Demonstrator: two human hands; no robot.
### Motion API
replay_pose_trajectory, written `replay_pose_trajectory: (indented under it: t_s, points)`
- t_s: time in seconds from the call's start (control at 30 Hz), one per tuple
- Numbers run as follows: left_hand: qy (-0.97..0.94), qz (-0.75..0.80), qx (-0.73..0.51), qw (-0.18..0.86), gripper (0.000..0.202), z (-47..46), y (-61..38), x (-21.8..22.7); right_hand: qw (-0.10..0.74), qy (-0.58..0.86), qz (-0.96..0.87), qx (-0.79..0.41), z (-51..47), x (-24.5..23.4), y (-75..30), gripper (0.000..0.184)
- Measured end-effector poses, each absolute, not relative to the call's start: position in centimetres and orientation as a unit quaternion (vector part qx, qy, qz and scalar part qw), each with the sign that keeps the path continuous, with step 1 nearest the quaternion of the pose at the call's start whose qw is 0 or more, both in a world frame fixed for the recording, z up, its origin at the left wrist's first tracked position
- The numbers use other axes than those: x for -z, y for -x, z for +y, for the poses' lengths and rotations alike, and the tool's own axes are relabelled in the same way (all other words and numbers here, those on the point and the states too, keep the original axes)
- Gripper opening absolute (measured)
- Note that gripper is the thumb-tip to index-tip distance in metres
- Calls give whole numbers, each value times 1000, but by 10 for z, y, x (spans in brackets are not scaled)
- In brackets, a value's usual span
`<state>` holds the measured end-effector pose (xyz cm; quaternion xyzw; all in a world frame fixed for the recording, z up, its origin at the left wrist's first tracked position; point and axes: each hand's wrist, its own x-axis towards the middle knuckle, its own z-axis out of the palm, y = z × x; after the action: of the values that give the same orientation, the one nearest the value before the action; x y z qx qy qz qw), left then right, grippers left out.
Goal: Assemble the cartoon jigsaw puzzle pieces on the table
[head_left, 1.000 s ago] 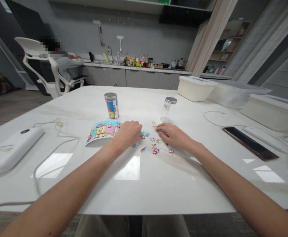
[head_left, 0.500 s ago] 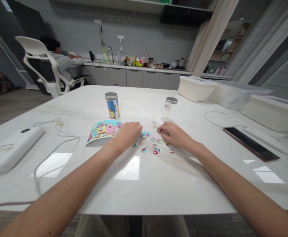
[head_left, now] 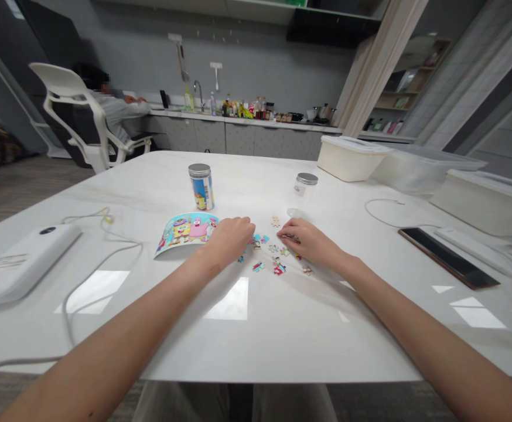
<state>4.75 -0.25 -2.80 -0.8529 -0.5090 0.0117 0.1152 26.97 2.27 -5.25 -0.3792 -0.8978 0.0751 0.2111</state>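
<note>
Several small jigsaw pieces (head_left: 279, 267) in bright colours lie loose on the white table between my hands. My left hand (head_left: 233, 239) is closed with its fingers curled down at the left edge of the pieces; what is under the fingertips is hidden. At the right edge, my right hand (head_left: 306, 239) pinches a jigsaw piece (head_left: 292, 238), mostly covered by the fingers. A pale piece (head_left: 275, 221) lies slightly apart, beyond the others. Beside my left wrist rests a curled cartoon picture sheet (head_left: 185, 230), partly behind that hand.
Behind the sheet stands a printed jar (head_left: 202, 189) with a metal lid. A clear jar (head_left: 300, 196) is beyond my right hand. Plastic boxes (head_left: 348, 159), a phone (head_left: 447, 257), cables and a white device (head_left: 23, 261) sit at the sides. A person sits in a chair (head_left: 74, 111) back left.
My right hand's fingers have drawn together around a jigsaw piece and shifted slightly. My left hand stays almost where it was. The whole view has moved a little.
</note>
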Motion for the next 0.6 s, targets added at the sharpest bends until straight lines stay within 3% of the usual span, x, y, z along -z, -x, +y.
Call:
replay_pose_trajectory:
  t_s: [0.4, 0.6]
  points:
    - [855, -506, -10, 118, 27, -2, -48, 29, 244, 350, -899, -100, 22, 53, -268, 19]
    - [851, -512, -17, 116, 27, -4, -49, 26, 229, 356, -900, -102, 18, 48, -267, 27]
